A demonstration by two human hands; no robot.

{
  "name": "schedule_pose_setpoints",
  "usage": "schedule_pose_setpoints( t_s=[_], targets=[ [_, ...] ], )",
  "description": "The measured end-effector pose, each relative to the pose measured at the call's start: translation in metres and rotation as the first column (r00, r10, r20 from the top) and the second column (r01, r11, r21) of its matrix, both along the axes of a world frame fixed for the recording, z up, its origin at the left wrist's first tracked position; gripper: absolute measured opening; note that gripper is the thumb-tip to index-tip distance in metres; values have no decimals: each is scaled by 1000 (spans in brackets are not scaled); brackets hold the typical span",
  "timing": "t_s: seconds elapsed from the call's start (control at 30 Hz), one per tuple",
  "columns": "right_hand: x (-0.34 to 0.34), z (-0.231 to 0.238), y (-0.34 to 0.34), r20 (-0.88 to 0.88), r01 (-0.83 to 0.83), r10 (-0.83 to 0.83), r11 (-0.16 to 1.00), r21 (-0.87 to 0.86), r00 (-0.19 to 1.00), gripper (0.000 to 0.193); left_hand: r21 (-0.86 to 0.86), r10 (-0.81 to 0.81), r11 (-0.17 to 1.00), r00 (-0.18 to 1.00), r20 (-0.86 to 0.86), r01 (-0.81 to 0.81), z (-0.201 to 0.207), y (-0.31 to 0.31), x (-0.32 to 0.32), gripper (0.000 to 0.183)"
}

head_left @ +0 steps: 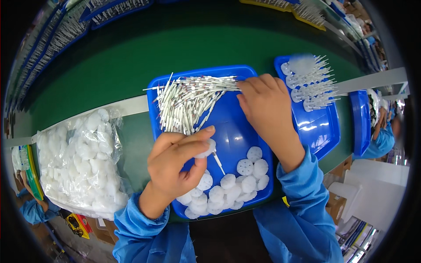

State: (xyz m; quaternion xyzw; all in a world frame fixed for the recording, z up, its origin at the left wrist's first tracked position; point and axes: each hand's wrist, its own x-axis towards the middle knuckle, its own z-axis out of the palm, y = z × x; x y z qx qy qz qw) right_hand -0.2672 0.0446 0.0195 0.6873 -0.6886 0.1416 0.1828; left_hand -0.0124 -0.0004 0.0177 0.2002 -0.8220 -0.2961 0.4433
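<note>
My left hand [175, 164] is closed in a pinch on a round white disc [206, 150]. From that disc a thin white stick [218, 163] points down over the blue tray [234, 129]. At the tray's far right, my right hand [268, 103] has its fingers curled at the ends of the sticks and appears to pinch one; the fingertips partly hide the contact. A loose heap of thin white sticks [188, 101], some with dark reddish tips, fills the tray's far left. Several white discs with small holes [230, 193] lie piled along its near side.
Left of the tray lies a clear plastic bag of white discs [83, 162]. A second blue tray [318, 133] on the right holds discs fitted with sticks [307, 85]. More filled racks [118, 13] line the far edge of the green table [197, 44]. Other people work at both sides.
</note>
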Motion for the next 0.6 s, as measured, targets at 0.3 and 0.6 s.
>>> schedule_pose_setpoints(
  t_s=[0.3, 0.6],
  targets=[
    [17, -1, 6, 222, -153, 142, 988, 34, 965, 13, 344, 80, 939, 985, -152, -23, -12, 0, 1, 29],
    [15, 4, 11, 398, -80, 57, 996, 41, 916, 19, 610, 96, 790, 972, -216, 58, -10, -2, 8, 25]
  ],
)
